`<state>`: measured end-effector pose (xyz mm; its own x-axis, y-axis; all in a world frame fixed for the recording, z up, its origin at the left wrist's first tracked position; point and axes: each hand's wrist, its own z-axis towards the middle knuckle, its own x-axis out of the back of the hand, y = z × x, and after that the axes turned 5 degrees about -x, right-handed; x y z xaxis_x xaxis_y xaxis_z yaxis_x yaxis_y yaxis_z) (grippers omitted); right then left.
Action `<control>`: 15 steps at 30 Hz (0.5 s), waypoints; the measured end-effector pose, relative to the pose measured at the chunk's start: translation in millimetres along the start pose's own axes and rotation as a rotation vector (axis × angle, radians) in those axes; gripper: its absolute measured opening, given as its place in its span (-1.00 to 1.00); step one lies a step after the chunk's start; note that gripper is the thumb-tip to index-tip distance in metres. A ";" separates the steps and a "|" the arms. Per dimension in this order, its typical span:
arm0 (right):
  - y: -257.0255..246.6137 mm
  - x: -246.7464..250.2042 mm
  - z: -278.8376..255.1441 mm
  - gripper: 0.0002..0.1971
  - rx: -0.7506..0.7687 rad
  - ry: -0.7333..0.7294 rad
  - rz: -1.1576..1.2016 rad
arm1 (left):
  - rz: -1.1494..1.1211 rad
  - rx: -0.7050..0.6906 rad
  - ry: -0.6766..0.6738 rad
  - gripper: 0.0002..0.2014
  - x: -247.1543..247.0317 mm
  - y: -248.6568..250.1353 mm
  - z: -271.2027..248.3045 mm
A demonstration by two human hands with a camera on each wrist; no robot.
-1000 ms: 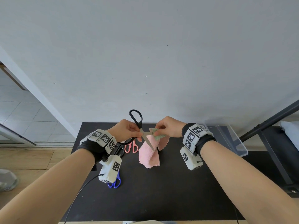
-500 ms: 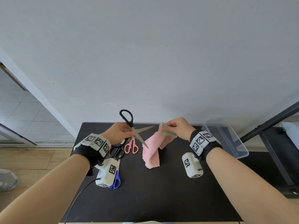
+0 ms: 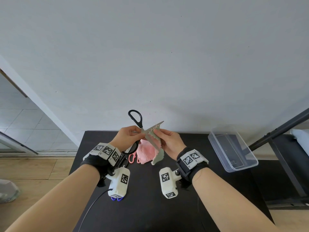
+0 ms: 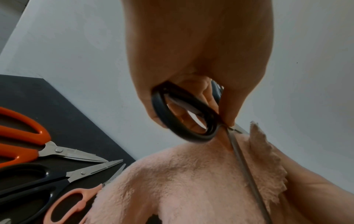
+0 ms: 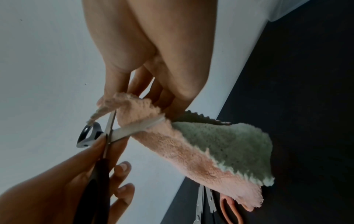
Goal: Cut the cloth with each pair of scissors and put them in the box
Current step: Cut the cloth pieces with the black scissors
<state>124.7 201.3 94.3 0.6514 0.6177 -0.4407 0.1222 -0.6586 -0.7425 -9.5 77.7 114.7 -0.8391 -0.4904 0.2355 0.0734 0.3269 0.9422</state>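
My left hand (image 3: 133,133) grips black-handled scissors (image 3: 135,117) above the black table (image 3: 150,211), one handle loop sticking up. Their blades (image 3: 151,131) stand apart, with the top edge of the pink and green cloth (image 3: 147,153) between them. My right hand (image 3: 158,133) pinches that edge beside the blades, and the rest of the cloth hangs down to the table. The left wrist view has my fingers through the lower loop (image 4: 184,119) and one blade (image 4: 247,174) lying along the cloth (image 4: 182,189). In the right wrist view the blades (image 5: 124,131) bite into the cloth (image 5: 210,151).
A clear plastic box (image 3: 234,153) stands at the table's right edge. Orange scissors (image 4: 23,136), black scissors (image 4: 38,181) and pink scissors (image 4: 70,204) lie on the table to the left of the cloth. Blue handles (image 3: 117,198) peek out under my left wrist camera. A wall rises close behind.
My hands had drawn apart with the scissors open and clear of the cloth. They have come together again, and the open blades now straddle the cloth's top edge.
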 end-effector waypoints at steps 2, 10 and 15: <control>1.1 -3.0 1.9 -0.59 0.005 0.002 -0.050 | 0.003 -0.004 0.010 -0.88 -0.4 0.9 0.6; 1.7 -12.1 6.1 -0.82 0.060 0.086 -0.116 | 0.027 -0.028 0.019 -0.85 -8.7 -1.6 4.7; 2.5 -14.0 7.2 -0.82 0.049 0.131 -0.083 | 0.070 -0.047 0.013 -0.86 -8.7 -0.2 5.3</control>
<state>110.5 194.2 95.0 0.7328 0.6056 -0.3102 0.1449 -0.5844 -0.7985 -5.1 86.2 111.2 -0.8240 -0.4780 0.3042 0.1575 0.3225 0.9334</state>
